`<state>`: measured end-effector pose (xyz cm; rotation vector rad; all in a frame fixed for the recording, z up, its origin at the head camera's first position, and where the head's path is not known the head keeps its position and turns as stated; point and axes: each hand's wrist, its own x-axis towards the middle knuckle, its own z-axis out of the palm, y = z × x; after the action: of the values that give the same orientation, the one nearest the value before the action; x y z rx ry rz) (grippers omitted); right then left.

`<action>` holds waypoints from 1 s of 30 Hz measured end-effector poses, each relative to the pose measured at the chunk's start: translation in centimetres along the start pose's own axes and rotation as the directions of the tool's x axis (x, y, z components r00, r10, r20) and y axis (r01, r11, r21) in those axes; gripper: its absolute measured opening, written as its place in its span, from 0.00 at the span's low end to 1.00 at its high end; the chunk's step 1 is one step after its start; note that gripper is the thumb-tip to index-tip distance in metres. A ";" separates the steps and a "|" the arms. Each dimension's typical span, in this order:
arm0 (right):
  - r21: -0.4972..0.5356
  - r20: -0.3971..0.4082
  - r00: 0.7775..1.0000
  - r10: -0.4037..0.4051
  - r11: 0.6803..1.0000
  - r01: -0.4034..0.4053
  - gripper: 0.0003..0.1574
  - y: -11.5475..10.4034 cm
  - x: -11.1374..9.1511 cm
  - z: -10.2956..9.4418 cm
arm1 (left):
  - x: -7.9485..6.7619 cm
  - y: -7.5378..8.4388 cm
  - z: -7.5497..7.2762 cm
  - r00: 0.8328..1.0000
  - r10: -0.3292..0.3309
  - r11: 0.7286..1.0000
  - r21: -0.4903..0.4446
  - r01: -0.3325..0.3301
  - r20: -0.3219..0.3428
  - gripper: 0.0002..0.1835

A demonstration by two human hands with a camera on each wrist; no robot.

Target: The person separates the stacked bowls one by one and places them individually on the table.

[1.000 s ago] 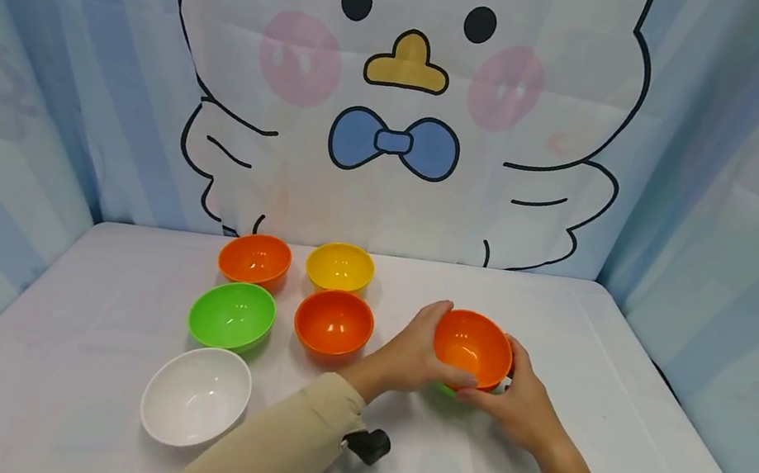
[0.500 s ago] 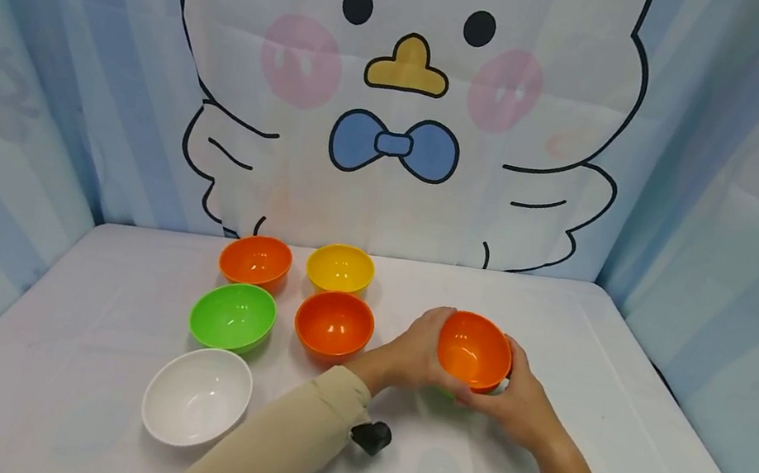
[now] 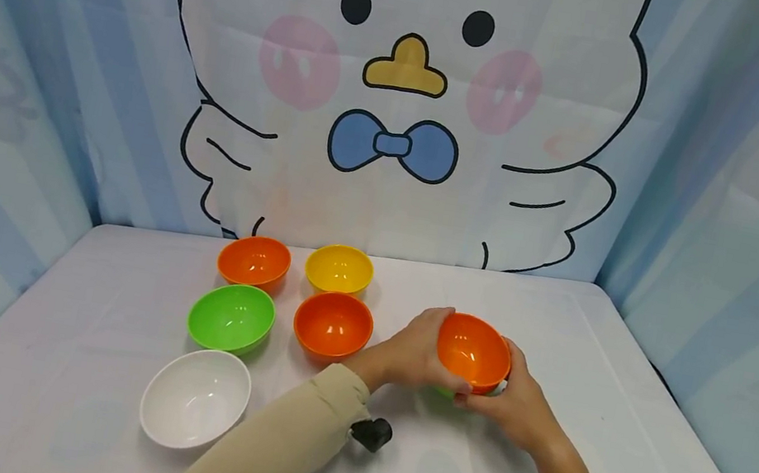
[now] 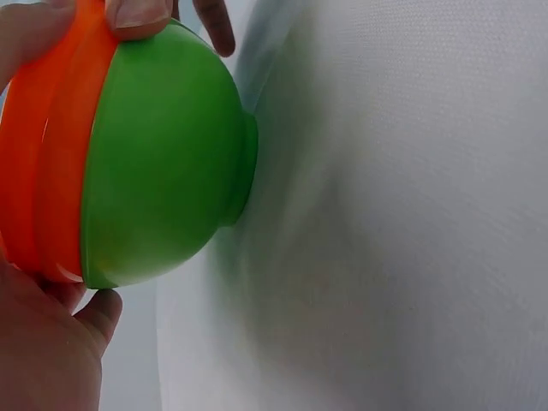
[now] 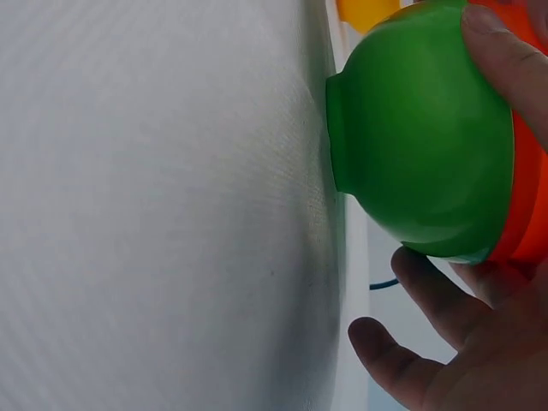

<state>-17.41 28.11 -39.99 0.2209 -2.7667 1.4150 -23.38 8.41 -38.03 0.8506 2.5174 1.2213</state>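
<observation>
Right of the table's middle, an orange bowl (image 3: 473,351) sits nested in a green bowl (image 4: 163,163), of which the head view shows only a sliver. My left hand (image 3: 414,353) grips the stack from the left, its thumb at the near side. From the right, my right hand (image 3: 524,400) holds it too, and the two thumbs nearly meet in front. In the right wrist view, a finger lies across the green bowl (image 5: 428,128). Two orange bands show above the green; I cannot tell whether these are two bowls. The green foot is at the white tabletop.
Left of the hands stand a second orange bowl (image 3: 333,325), a yellow bowl (image 3: 340,269), a third orange bowl (image 3: 255,262), a green bowl (image 3: 232,317) and a white bowl (image 3: 196,399). A printed curtain (image 3: 383,212) hangs behind the table (image 3: 621,411).
My left thumb has shifted slightly left and down along the orange bowl's near rim. Both hands keep hold of the stack in nearly the same place; the other bowls stay put.
</observation>
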 end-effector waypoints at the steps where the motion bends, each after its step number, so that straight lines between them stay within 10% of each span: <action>1: -0.001 0.001 1.000 0.001 1.000 -0.001 0.64 0.0 0.0 0.0 | 0.0 0.0 0.0 1.000 -0.002 1.000 -0.002 0.002 0.001 0.55; 21: -0.005 -0.003 0.998 -0.064 0.998 0.064 0.57 0.1 0.0 0.2 | -0.9 2.0 -2.6 0.999 0.040 0.999 0.027 -0.039 -0.017 0.55; 30: -0.063 0.035 0.998 0.055 0.997 -0.053 0.67 -0.3 0.0 -0.1 | -2.0 3.2 -5.9 0.999 0.046 0.996 0.076 -0.045 -0.016 0.56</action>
<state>-17.39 28.02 -39.72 0.1735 -2.8623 1.3471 -22.99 4.96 -31.94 0.9231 2.5866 1.1580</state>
